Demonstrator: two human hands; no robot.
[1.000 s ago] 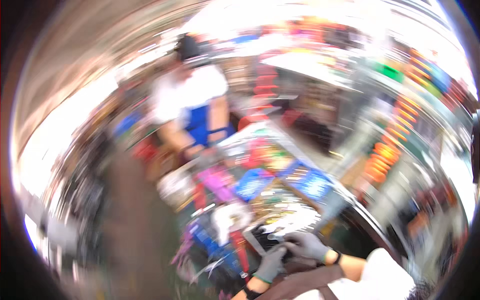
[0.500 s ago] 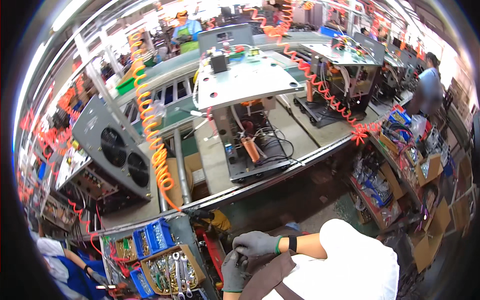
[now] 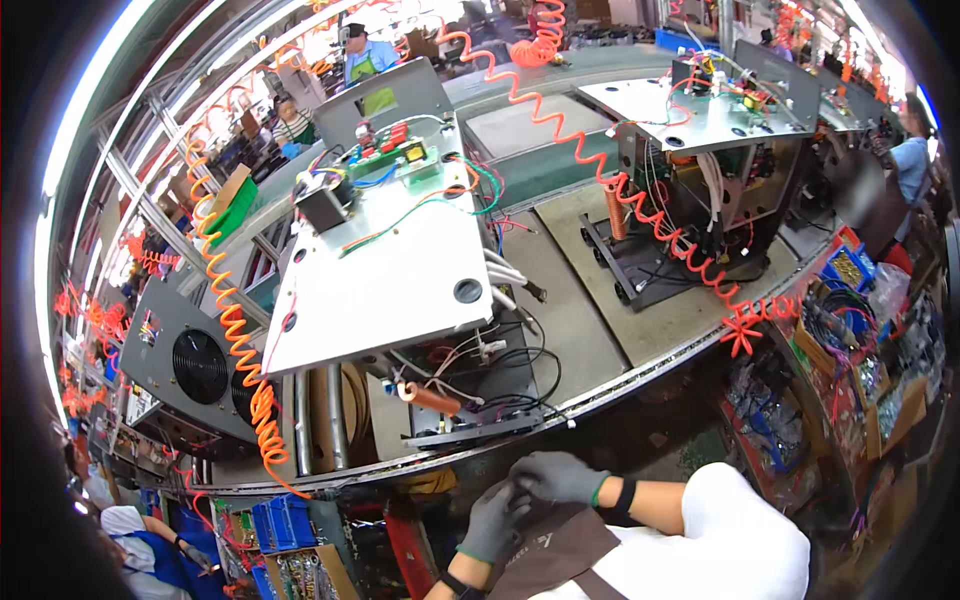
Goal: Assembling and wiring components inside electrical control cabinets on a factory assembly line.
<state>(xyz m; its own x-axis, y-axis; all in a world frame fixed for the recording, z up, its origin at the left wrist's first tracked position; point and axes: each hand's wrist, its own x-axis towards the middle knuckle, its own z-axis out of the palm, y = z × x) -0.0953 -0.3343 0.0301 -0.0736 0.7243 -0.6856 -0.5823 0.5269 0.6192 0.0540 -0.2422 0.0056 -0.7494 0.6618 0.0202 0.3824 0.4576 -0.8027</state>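
My left hand (image 3: 492,524) and my right hand (image 3: 562,477), both in grey work gloves, meet in front of my brown apron (image 3: 560,548). The fingers of both are curled in and touch at the tips. Whatever lies between them, if anything, is too small or hidden. Beyond them, on the conveyor line, stands a part-built machine with a white metal panel (image 3: 390,285) on top. A black box-shaped part (image 3: 325,203), a green circuit board and coloured wires sit on that panel. Under it I see a copper-coloured cylinder (image 3: 430,398) and loose cables.
An orange coiled air hose (image 3: 230,320) hangs left of the machine; another red coil (image 3: 650,215) droops at the right. Blue bins (image 3: 283,525) and a box of small hardware (image 3: 305,575) stand lower left. A co-worker (image 3: 150,545) is at far left. Parts racks (image 3: 835,385) line the right.
My view has shifted, so the near machine looks larger and farther left, its panel seen more from above. My hands remain together, a little farther right in the picture.
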